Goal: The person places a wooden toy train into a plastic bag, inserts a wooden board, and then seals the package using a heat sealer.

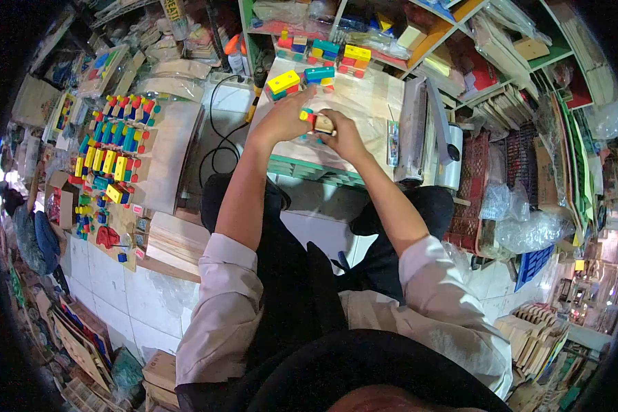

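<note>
My right hand (345, 139) is closed around the bare-wood rear of a small toy train engine (324, 124), whose red and yellow front points left. My left hand (286, 121) lies along the engine's yellow end, fingers stretched out toward a teal-topped toy wagon (318, 73); whether its thumb presses on the engine is hard to see. Just behind my left hand stands a yellow-topped toy wagon (283, 82). At the worktable's (374, 96) back edge there is a row of coupled toy wagons (325, 51). Something teal and small shows beneath my hands, partly hidden.
On the left, a board (168, 154) carries several rows of coloured toy train parts, with a red cloth-like item (108, 237) in front. A black cable (213, 130) hangs between board and worktable. Shelves (419, 51) stand behind, and a grey case (413, 130) sits at the table's right.
</note>
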A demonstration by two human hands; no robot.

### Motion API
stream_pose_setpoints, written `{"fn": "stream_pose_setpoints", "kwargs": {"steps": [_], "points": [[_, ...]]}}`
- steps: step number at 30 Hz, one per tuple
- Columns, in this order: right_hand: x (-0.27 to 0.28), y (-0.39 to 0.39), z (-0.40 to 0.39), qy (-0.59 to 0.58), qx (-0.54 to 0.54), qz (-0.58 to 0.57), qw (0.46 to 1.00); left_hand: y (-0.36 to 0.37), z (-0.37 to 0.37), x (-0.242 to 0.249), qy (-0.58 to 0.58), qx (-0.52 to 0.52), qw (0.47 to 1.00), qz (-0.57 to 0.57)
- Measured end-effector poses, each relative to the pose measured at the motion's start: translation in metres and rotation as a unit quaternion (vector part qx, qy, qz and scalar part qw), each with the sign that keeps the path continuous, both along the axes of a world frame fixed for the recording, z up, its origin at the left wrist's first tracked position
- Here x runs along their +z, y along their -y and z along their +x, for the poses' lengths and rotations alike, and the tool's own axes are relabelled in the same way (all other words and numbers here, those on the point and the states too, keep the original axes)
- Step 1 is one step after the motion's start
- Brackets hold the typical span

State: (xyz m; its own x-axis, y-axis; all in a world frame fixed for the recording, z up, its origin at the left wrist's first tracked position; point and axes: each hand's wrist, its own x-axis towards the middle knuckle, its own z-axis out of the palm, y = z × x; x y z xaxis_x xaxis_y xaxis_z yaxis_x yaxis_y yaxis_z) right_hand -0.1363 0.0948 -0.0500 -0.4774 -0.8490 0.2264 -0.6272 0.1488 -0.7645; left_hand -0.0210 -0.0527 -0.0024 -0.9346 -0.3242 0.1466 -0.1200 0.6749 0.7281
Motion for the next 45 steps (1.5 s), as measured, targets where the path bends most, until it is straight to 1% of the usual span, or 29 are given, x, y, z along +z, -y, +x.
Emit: {"fn": "stream_pose_setpoints", "kwargs": {"steps": [2,5,7,8,10,11,12,13,14,15,16,17,19,20,21,23,24,25,26,27,28,29,31,33,35,37,40,43,45], "points": [[-0.019,0.020,-0.006,-0.039,0.009,0.024,0.999,0.002,0.002,0.008,0.023,-0.011,1.000,0.007],[-0.055,0.045,-0.020,0.021,0.028,0.015,0.999,0.005,0.008,0.018,0.046,-0.027,0.998,0.028],[-0.072,0.056,-0.028,0.050,0.100,-0.001,0.994,0.010,0.009,0.014,0.045,-0.035,0.997,0.042],[-0.082,0.061,-0.030,0.082,0.102,-0.009,0.991,0.014,0.008,0.007,0.028,-0.043,0.997,0.054],[-0.083,0.064,-0.033,0.054,0.092,-0.011,0.994,0.018,0.006,0.011,0.010,-0.050,0.997,0.065],[-0.085,0.064,-0.032,0.029,0.083,-0.011,0.996,0.021,0.006,0.012,0.025,-0.027,0.997,0.061],[-0.077,0.062,-0.030,0.031,0.082,-0.010,0.996,0.022,0.007,0.015,0.041,-0.005,0.998,0.057],[-0.057,0.059,-0.029,-0.036,0.082,0.161,0.983,0.023,0.010,0.014,0.043,-0.006,0.997,0.059],[-0.033,0.057,-0.030,-0.105,0.080,0.324,0.937,0.026,0.012,0.014,0.041,-0.003,0.997,0.061],[-0.008,0.050,-0.036,-0.111,0.081,0.324,0.936,0.031,0.012,0.016,0.035,0.002,0.997,0.062],[0.017,0.036,-0.046,-0.037,0.197,0.286,0.937,0.033,0.013,0.019,0.030,0.005,0.998,0.063],[0.043,0.027,-0.053,0.040,0.310,0.244,0.918,0.033,0.017,0.025,0.049,-0.020,0.995,0.084],[0.103,0.034,-0.064,0.252,0.213,0.220,0.918,0.034,0.026,0.033,0.090,-0.070,0.986,0.123],[0.114,0.048,-0.071,0.238,0.132,0.194,0.942,0.038,0.031,0.030,0.122,-0.052,0.979,0.157],[0.118,0.068,-0.076,0.206,0.054,0.243,0.946,0.041,0.036,0.034,0.120,-0.049,0.979,0.156],[0.085,0.117,-0.081,0.189,-0.152,0.249,0.938,0.051,0.047,0.044,0.066,0.071,0.961,0.259],[0.070,0.135,-0.077,0.290,-0.212,0.207,0.910,0.063,0.045,0.024,-0.030,0.090,0.973,0.209],[0.054,0.150,-0.074,0.386,-0.268,0.162,0.868,0.067,0.045,0.022,-0.033,0.094,0.973,0.207],[0.030,0.162,-0.078,0.453,-0.292,0.097,0.837,0.069,0.044,0.021,-0.081,0.150,0.962,0.214],[-0.070,0.186,-0.129,0.527,-0.177,-0.016,0.831,0.072,0.044,0.022,-0.129,0.206,0.945,0.221],[-0.071,0.196,-0.119,0.466,-0.361,0.076,0.804,0.074,0.043,0.022,-0.121,0.228,0.947,0.192],[-0.068,0.204,-0.104,0.382,-0.529,0.164,0.740,0.075,0.043,0.022,-0.123,0.229,0.947,0.191],[-0.060,0.205,-0.094,0.377,-0.527,0.163,0.744,0.073,0.043,0.023,-0.155,0.232,0.946,0.167],[-0.052,0.207,-0.086,0.367,-0.529,0.160,0.748,0.076,0.042,0.029,-0.124,0.228,0.956,0.141],[-0.043,0.207,-0.080,0.355,-0.531,0.158,0.753,0.079,0.042,0.033,-0.076,0.219,0.955,0.185],[-0.034,0.208,-0.075,0.343,-0.533,0.159,0.757,0.085,0.042,0.028,-0.076,0.211,0.959,0.171],[-0.023,0.207,-0.072,0.328,-0.534,0.166,0.761,0.084,0.044,0.038,-0.005,0.215,0.959,0.186],[-0.025,0.206,-0.084,0.338,-0.521,0.150,0.769,0.083,0.043,0.033,0.000,0.202,0.963,0.178],[-0.034,0.205,-0.094,0.299,-0.483,0.108,0.816,0.084,0.042,0.029,0.002,0.199,0.963,0.185]]}}
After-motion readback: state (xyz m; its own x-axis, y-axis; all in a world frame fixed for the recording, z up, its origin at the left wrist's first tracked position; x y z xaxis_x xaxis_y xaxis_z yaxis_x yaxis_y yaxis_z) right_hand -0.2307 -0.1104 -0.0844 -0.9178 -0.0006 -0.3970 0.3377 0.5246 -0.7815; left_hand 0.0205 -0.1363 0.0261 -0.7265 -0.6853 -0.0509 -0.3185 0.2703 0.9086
